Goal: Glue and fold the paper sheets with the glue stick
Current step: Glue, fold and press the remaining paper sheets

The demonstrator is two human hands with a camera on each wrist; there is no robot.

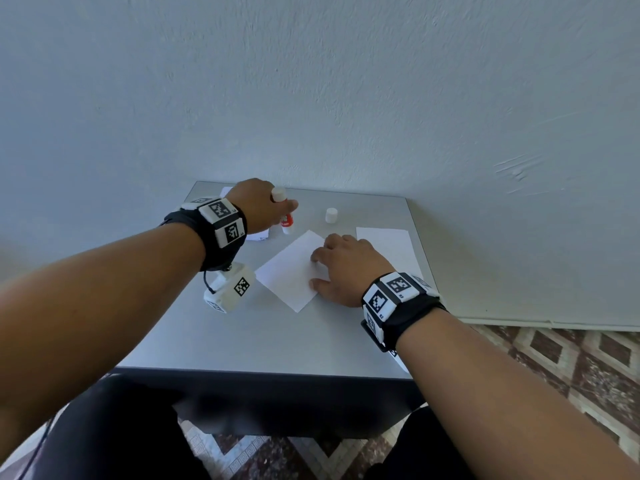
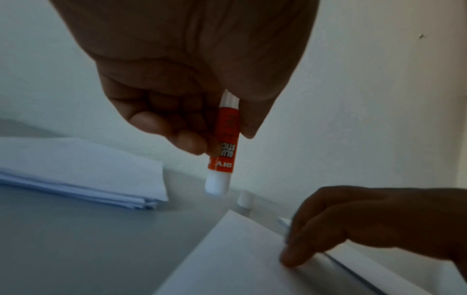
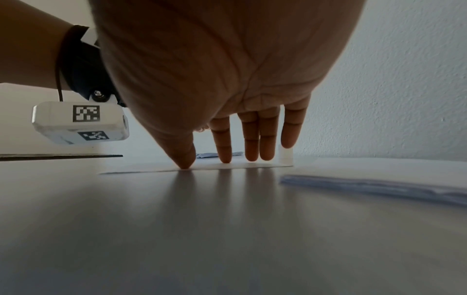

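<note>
My left hand (image 1: 273, 211) grips a red and white glue stick (image 1: 286, 221), held nearly upright with its white tip down, just above the table beyond the sheet's far corner. In the left wrist view the glue stick (image 2: 223, 147) sits between thumb and curled fingers (image 2: 192, 143). Its white cap (image 1: 331, 215) stands alone on the table. A single white paper sheet (image 1: 287, 275) lies at an angle in the middle. My right hand (image 1: 317, 271) rests on the sheet's right edge, its straight fingertips (image 3: 226, 159) pressing the sheet (image 3: 141, 169) flat.
A stack of white sheets (image 1: 389, 247) lies to the right of the sheet, near the grey table's right edge (image 1: 420, 237). A pile of folded papers (image 2: 76, 171) sits at the back left, mostly behind my left hand. A wall stands close behind the table.
</note>
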